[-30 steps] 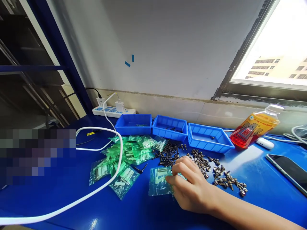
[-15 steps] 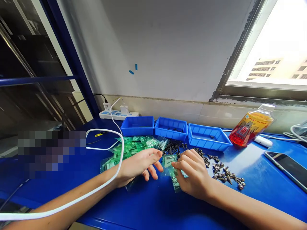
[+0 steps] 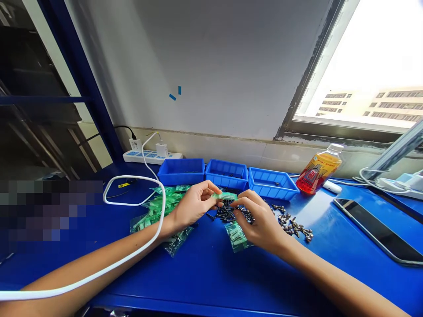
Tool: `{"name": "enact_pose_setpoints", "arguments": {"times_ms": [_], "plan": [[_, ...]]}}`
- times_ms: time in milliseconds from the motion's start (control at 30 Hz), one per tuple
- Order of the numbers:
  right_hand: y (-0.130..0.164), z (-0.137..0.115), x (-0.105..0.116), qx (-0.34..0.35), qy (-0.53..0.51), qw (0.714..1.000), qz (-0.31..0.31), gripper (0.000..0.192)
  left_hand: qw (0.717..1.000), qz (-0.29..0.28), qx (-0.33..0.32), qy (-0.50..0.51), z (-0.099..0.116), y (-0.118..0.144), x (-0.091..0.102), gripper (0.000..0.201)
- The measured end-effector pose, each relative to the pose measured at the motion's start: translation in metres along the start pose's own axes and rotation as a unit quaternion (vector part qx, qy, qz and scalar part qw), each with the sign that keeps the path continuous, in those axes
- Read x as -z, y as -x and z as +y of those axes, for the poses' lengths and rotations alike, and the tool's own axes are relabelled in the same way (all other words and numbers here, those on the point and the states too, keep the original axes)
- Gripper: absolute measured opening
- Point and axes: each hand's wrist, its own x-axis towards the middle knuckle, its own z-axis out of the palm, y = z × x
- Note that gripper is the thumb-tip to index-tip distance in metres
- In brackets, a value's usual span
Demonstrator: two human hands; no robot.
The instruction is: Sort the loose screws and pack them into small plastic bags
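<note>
A small green plastic bag (image 3: 225,196) with pale parts inside is held up between my hands over the blue table. My left hand (image 3: 196,200) pinches its left end between thumb and fingers. At the right end, the curled fingers of my right hand (image 3: 261,220) close on the bag's edge. Below my right hand lies another green bag (image 3: 236,235). A heap of green bags (image 3: 165,202) spreads beside my left hand, and dark screws (image 3: 226,213) lie behind and under the held bag. Brassy-dark screws (image 3: 294,226) are scattered right of my right hand.
Three blue bins (image 3: 226,180) stand along the wall, small parts in them. A drink bottle (image 3: 319,169) and a phone (image 3: 376,229) are on the right. A white cable (image 3: 161,211) loops across my left forearm from a power strip (image 3: 152,157).
My left hand has moved in and taken hold of a green bag together with my right hand, which has lifted it from the pile at the front. The view has shifted to the right.
</note>
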Motion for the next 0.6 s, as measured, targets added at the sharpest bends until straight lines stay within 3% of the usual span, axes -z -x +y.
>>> {"name": "enact_pose_setpoints", "arguments": {"times_ms": [67,167,267,467,600], "plan": [[-0.001,-0.004,0.0,-0.091,-0.083,0.992,-0.006,0.015,0.998,0.018,-0.051,-0.026,-0.003,0.002,0.001,0.014],[-0.001,-0.008,0.001,-0.218,-0.19,0.957,-0.021,0.031,0.99,0.023,-0.115,-0.074,-0.006,0.007,0.002,0.024],[0.002,-0.01,0.0,-0.297,-0.251,0.921,-0.024,0.034,0.974,0.026,-0.178,-0.141,-0.007,0.012,0.004,0.026],[0.007,-0.008,-0.008,-0.313,-0.287,0.905,0.006,0.029,0.933,0.006,-0.296,-0.205,-0.006,0.015,0.009,0.023],[0.006,-0.007,-0.01,-0.275,-0.251,0.928,0.011,0.024,0.923,0.008,-0.314,-0.222,-0.008,0.016,0.008,0.02]]}}
